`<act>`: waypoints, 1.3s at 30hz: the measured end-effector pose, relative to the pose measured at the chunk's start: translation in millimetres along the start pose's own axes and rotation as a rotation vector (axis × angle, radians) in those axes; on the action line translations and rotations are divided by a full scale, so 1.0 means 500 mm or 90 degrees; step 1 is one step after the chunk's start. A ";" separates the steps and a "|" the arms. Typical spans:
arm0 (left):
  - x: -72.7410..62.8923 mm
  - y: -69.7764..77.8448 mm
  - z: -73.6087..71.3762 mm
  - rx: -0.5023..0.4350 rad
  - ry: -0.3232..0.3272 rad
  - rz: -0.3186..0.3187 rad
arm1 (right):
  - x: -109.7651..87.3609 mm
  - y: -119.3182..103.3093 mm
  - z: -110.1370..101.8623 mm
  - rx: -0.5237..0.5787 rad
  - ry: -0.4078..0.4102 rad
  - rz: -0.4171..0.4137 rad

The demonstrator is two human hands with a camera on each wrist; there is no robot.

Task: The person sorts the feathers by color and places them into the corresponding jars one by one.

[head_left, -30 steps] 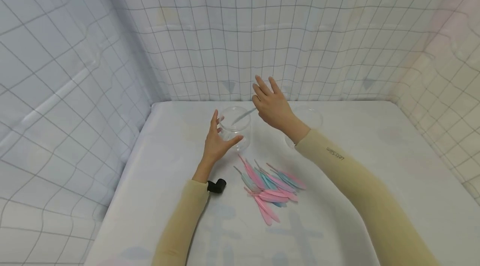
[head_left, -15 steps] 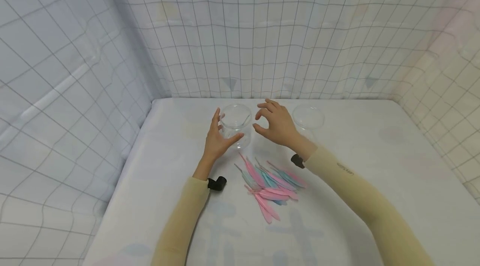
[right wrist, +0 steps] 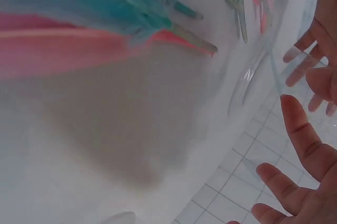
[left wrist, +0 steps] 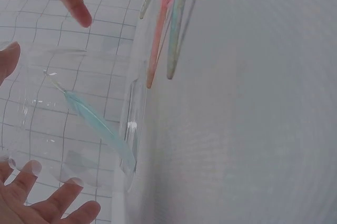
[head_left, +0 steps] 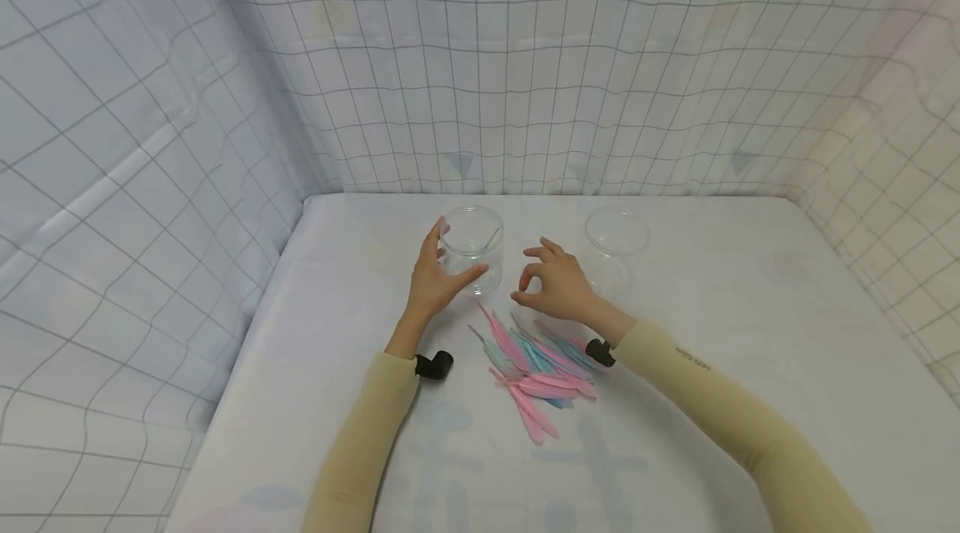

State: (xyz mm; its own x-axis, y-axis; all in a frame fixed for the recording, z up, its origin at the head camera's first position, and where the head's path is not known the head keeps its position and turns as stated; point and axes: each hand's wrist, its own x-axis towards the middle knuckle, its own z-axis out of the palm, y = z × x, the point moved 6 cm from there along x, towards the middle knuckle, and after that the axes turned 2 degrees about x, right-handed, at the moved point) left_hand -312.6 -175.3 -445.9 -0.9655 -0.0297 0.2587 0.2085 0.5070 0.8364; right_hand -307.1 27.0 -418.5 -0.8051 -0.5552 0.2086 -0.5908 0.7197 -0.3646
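My left hand point(head_left: 435, 283) grips a clear round jar point(head_left: 474, 243), thumb in front and fingers round the far side. Inside the jar, a single pale turquoise feather point(left wrist: 97, 122) leans at a slant in the left wrist view. Just right of the jar, my right hand point(head_left: 558, 287) hovers above the quill ends of a loose pile of pink and turquoise feathers point(head_left: 551, 387). Its thumb and index finger bend toward each other with nothing held between them. The right wrist view has those fingers point(right wrist: 301, 129) apart, feather quills point(right wrist: 195, 39) beside them.
A second clear jar point(head_left: 617, 234) stands behind my right hand. The white-covered table point(head_left: 360, 249) ends at a gridded cloth backdrop point(head_left: 540, 82). Black wrist cameras sit at the left cuff point(head_left: 435, 365) and right cuff point(head_left: 600, 351).
My right hand has let go of the turquoise feather, which now sits in the jar. It has then come down and toward the pile. The left hand stays on the jar.
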 end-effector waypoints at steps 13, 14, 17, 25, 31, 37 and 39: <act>0.000 -0.001 0.000 0.018 0.005 0.006 | 0.002 0.002 0.064 -0.058 -0.111 0.023; 0.001 -0.001 0.000 0.019 0.006 0.006 | 0.001 0.001 0.066 -0.062 -0.115 0.023; 0.001 0.000 0.000 0.018 0.005 0.006 | -0.003 0.001 0.075 -0.073 -0.126 0.030; 0.003 -0.008 0.001 0.014 0.008 0.004 | -0.007 -0.005 0.089 -0.090 -0.134 0.053; 0.002 -0.007 0.000 0.009 0.009 0.012 | -0.009 -0.011 0.094 -0.114 -0.144 0.085; 0.002 -0.006 0.000 0.008 0.009 0.010 | -0.016 -0.021 0.094 -0.134 -0.161 0.096; 0.003 -0.006 0.001 0.006 0.010 0.012 | -0.019 -0.025 0.093 -0.144 -0.166 0.084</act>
State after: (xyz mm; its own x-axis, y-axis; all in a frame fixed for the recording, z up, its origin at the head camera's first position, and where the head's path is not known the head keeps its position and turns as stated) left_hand -314.6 -176.2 -448.2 -0.9587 -0.0331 0.2824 0.2257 0.5155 0.8266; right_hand -289.8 3.9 -458.1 -0.8521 -0.5180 -0.0750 -0.5028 0.8499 -0.1575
